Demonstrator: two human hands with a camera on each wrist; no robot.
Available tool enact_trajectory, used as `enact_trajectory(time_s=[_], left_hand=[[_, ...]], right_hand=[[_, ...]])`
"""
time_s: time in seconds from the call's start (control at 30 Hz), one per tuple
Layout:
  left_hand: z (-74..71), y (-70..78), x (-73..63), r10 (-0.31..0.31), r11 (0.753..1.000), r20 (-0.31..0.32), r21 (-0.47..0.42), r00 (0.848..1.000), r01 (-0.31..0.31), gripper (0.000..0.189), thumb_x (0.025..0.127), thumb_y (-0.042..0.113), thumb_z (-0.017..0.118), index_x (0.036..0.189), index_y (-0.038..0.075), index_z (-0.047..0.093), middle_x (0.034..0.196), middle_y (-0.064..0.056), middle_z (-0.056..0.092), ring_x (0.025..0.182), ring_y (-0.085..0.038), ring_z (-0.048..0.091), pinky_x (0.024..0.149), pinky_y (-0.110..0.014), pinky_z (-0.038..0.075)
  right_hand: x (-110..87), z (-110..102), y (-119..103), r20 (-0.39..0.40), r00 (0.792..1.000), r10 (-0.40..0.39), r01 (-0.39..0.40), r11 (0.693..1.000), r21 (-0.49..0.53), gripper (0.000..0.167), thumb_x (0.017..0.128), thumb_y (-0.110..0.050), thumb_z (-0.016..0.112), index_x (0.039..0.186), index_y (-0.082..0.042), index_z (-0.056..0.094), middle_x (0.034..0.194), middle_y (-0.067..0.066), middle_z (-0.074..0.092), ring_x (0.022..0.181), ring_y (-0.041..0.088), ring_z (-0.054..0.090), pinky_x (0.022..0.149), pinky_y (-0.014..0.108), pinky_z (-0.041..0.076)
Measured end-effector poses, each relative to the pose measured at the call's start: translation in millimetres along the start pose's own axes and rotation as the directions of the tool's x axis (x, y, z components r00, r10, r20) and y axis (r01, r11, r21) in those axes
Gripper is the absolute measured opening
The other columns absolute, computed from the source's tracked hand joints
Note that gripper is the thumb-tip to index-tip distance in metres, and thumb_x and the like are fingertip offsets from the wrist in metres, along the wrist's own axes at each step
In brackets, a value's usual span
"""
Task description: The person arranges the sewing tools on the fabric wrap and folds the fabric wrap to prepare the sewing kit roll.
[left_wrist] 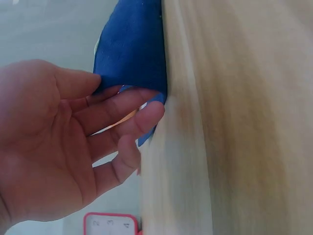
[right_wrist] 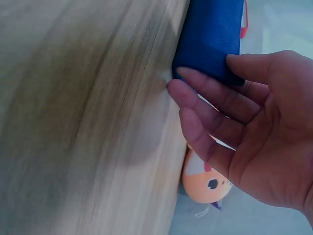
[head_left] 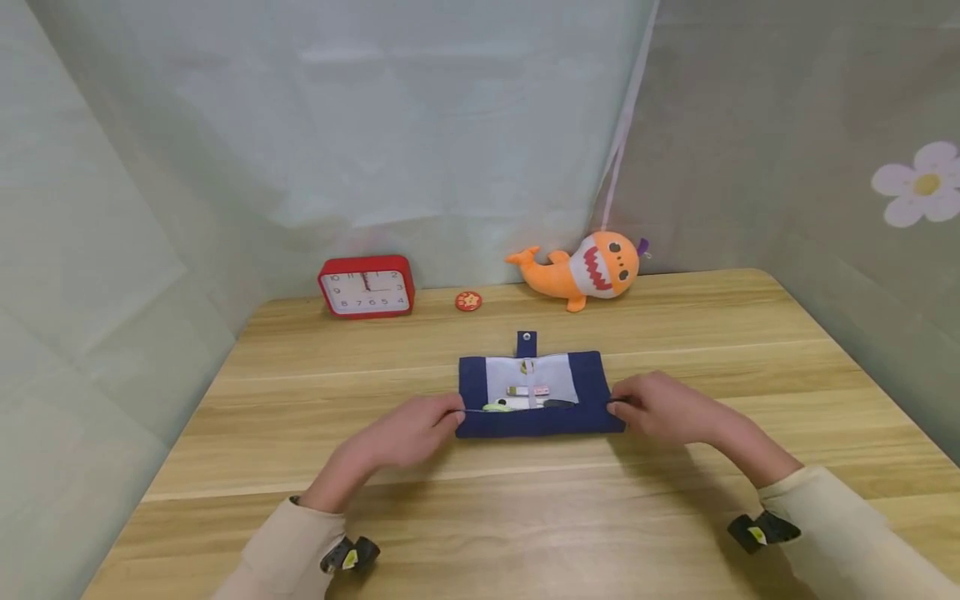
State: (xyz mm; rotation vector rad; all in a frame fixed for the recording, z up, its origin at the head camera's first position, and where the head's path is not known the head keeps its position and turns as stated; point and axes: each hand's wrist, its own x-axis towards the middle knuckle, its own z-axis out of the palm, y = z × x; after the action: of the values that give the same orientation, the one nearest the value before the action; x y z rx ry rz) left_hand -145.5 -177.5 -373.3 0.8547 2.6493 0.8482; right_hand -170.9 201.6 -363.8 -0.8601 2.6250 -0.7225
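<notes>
A navy fabric pouch (head_left: 540,424) lies unfolded on the table, its near edge folded upward over the pale lining (head_left: 555,371). My left hand (head_left: 412,429) pinches the left end of that fold between thumb and fingers; the left wrist view has the thumb on the blue fabric (left_wrist: 134,44). At the right end, my right hand (head_left: 667,408) pinches the fold likewise. A small white, green and pink piece (head_left: 518,391) sits under a pale band on the lining. Light green (head_left: 498,407) and black items (head_left: 558,403) show partly behind the fold.
Beyond the pouch extends its strap with a metal snap (head_left: 527,339). Along the table's back edge stand a red clock (head_left: 367,287), a round red badge (head_left: 468,301) and an orange shark plush (head_left: 577,271). Pale curtains (head_left: 450,125) hang behind the wooden table (head_left: 315,383).
</notes>
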Motion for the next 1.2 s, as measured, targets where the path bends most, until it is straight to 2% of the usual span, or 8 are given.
enact_trajectory(time_s=[0.13, 0.2, 0.43, 0.63, 0.93, 0.97, 1.17, 1.2], left_hand=[[0.6, -6.9, 12.1, -0.063, 0.995, -0.017, -0.074, 0.998, 0.062, 0.027, 0.113, 0.020, 0.043, 0.091, 0.012, 0.057, 0.073, 0.003, 0.059, 0.065, -0.011, 0.053, 0.062, -0.029, 0.043], [-1.9, -2.7, 17.4, -0.146, 0.984, -0.005, -0.103, 0.989, 0.144, 0.025, 0.112, 0.016, 0.045, 0.091, 0.010, 0.058, 0.073, -0.002, 0.064, 0.063, -0.013, 0.057, 0.060, -0.029, 0.043], [-1.2, 0.5, 32.6, -0.261, 0.962, -0.004, -0.088, 0.965, 0.260, 0.022, 0.110, 0.014, 0.048, 0.099, 0.005, 0.065, 0.073, -0.006, 0.068, 0.060, -0.015, 0.064, 0.061, -0.027, 0.045], [0.8, -1.4, 40.5, -0.305, 0.952, -0.008, -0.023, 0.952, 0.305, 0.024, 0.108, 0.015, 0.051, 0.092, 0.007, 0.068, 0.066, -0.002, 0.067, 0.057, -0.013, 0.061, 0.060, -0.026, 0.044], [3.0, 3.3, 47.6, -0.359, 0.922, 0.018, 0.165, 0.933, 0.351, 0.028, 0.103, 0.020, 0.057, 0.078, 0.012, 0.065, 0.062, 0.003, 0.066, 0.059, -0.015, 0.060, 0.060, -0.028, 0.041], [7.3, -5.4, 48.6, -0.330, 0.930, 0.007, 0.174, 0.944, 0.324, 0.030, 0.104, 0.025, 0.057, 0.077, 0.014, 0.063, 0.061, 0.005, 0.063, 0.058, -0.013, 0.057, 0.058, -0.028, 0.039], [14.6, -1.3, 45.9, -0.301, 0.921, -0.110, 0.223, 0.947, 0.319, 0.020, 0.102, 0.023, 0.068, 0.090, 0.013, 0.055, 0.077, -0.001, 0.057, 0.070, -0.018, 0.056, 0.065, -0.033, 0.045], [12.2, 9.1, 44.2, -0.304, 0.915, -0.133, 0.234, 0.943, 0.328, 0.018, 0.098, 0.016, 0.071, 0.093, 0.010, 0.055, 0.080, -0.003, 0.058, 0.075, -0.021, 0.058, 0.069, -0.036, 0.048]], right_hand=[[9.3, -1, 6, 0.014, 0.998, 0.063, -0.064, 0.997, 0.044, 0.027, 0.107, -0.016, 0.059, 0.081, -0.013, 0.065, 0.067, -0.005, 0.062, 0.060, 0.008, 0.057, 0.059, 0.027, 0.044], [13.3, -1, 8, 0.023, 0.996, 0.086, -0.087, 0.995, 0.057, 0.023, 0.106, -0.016, 0.060, 0.085, -0.011, 0.068, 0.068, -0.003, 0.066, 0.061, 0.010, 0.062, 0.060, 0.028, 0.046], [23.9, -3, 11, 0.046, 0.988, 0.147, -0.151, 0.986, 0.072, 0.014, 0.103, -0.014, 0.064, 0.094, -0.008, 0.072, 0.062, 0.000, 0.067, 0.056, 0.013, 0.064, 0.057, 0.029, 0.046], [32.7, -2, 11, 0.065, 0.978, 0.197, -0.203, 0.975, 0.089, 0.011, 0.101, -0.014, 0.067, 0.094, -0.007, 0.070, 0.060, 0.002, 0.067, 0.053, 0.013, 0.065, 0.055, 0.030, 0.052], [39.0, 1, 14, 0.078, 0.965, 0.250, -0.258, 0.959, 0.118, 0.010, 0.100, -0.015, 0.069, 0.098, -0.005, 0.068, 0.060, 0.004, 0.065, 0.050, 0.013, 0.063, 0.052, 0.030, 0.052], [39.4, 1, 14, 0.076, 0.963, 0.257, -0.265, 0.957, 0.120, 0.010, 0.100, -0.015, 0.069, 0.098, -0.005, 0.068, 0.060, 0.004, 0.064, 0.050, 0.013, 0.063, 0.052, 0.029, 0.052], [38.9, 6, 14, 0.048, 0.961, 0.274, -0.278, 0.956, 0.098, 0.019, 0.099, -0.016, 0.071, 0.108, -0.003, 0.061, 0.063, 0.004, 0.063, 0.051, 0.014, 0.061, 0.054, 0.031, 0.051], [38.8, 6, 13, 0.039, 0.961, 0.274, -0.276, 0.957, 0.085, 0.022, 0.099, -0.016, 0.072, 0.110, -0.003, 0.060, 0.064, 0.005, 0.063, 0.052, 0.015, 0.061, 0.054, 0.031, 0.051]])
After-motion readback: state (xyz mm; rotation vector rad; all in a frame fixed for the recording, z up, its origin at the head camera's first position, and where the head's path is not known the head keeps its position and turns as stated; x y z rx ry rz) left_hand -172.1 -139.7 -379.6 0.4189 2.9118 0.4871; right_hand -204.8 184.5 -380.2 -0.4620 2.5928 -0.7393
